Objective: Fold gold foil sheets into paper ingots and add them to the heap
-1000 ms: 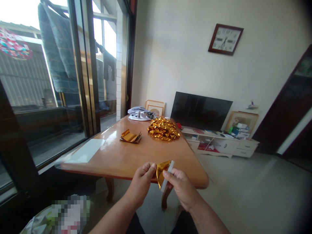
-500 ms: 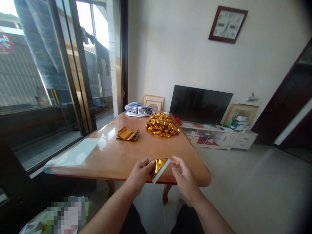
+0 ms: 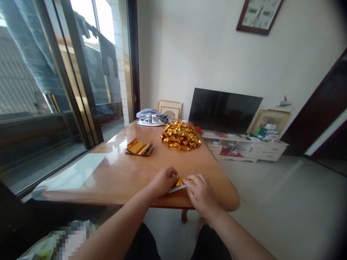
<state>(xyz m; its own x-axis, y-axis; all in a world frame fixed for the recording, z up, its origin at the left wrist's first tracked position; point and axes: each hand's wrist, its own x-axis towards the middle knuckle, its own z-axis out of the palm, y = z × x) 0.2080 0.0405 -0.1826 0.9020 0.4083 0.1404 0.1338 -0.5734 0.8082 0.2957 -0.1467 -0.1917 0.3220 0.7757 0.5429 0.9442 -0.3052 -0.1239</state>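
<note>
Both my hands rest on the wooden table (image 3: pixel 121 177) near its front edge, pressed on a small folded sheet of gold foil paper (image 3: pixel 179 182) with a white underside. My left hand (image 3: pixel 162 180) pinches the sheet's left end with curled fingers. My right hand (image 3: pixel 200 190) lies on its right end, fingers bent down over it. Farther back on the table sits a heap of folded gold foil pieces (image 3: pixel 181 135), and to its left a small stack of flat gold sheets (image 3: pixel 139 148).
A white sheet (image 3: pixel 77 172) lies at the table's left front corner. Bundled grey cloth (image 3: pixel 152 117) sits at the far end. Sliding glass doors (image 3: pixel 67 83) stand to the left; a television (image 3: pixel 225 111) on a low white cabinet (image 3: pixel 244 150) and a wall clock (image 3: pixel 258 16) are behind.
My hands brought the gold sheet down from in front of the table edge onto the tabletop. My right hand, briefly off the sheet, is on it again. The view tilted downward.
</note>
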